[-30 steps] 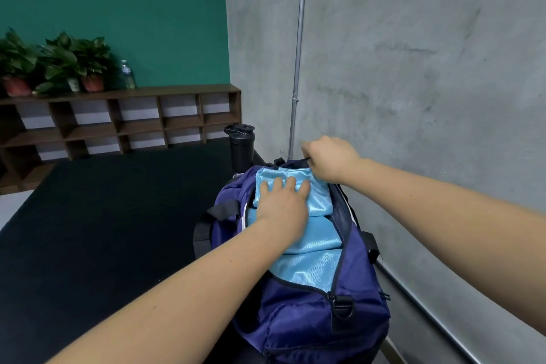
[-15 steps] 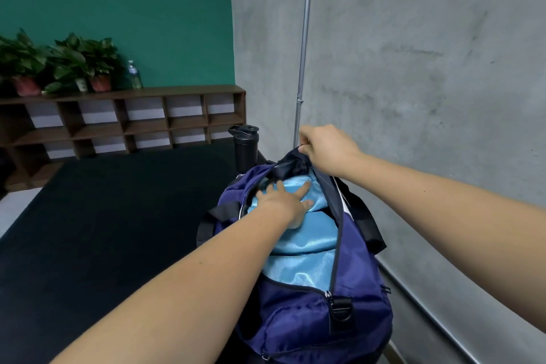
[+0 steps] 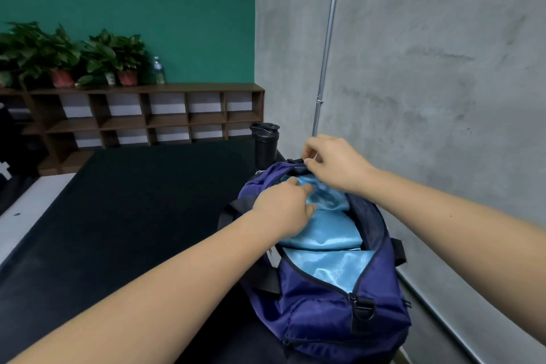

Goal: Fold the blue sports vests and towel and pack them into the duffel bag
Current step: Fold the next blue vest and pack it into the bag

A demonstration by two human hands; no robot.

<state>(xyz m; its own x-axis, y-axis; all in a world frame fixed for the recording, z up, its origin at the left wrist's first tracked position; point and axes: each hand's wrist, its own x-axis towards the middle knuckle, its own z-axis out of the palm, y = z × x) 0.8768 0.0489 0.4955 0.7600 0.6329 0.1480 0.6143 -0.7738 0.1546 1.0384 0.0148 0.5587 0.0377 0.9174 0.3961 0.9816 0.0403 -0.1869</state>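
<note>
**Bag's open, blue stuff is in it**

Room's got a green wall and a bare concrete one, with a black tabletop filling most of the view. The navy duffel bag sits on it down at about 5 o'clock, close to the concrete wall, with the top unzipped. The blue vests are folded inside in shiny light-blue layers. I can't tell if one of those layers is the towel.

The left hand is at the far half of the opening with its fingers bent down, pressing on the blue fabric. That grip looks released, not wrapped around anything. The right hand is at the bag's 12 o'clock end, its grip pinching a small black tab on the bag's rim.

A black shaker bottle stands just past the bag at roughly 11 o'clock, and a metal pole runs up the wall behind it. Way off at 10 o'clock there's a wooden shelf with potted plants and a water bottle on top.
</note>
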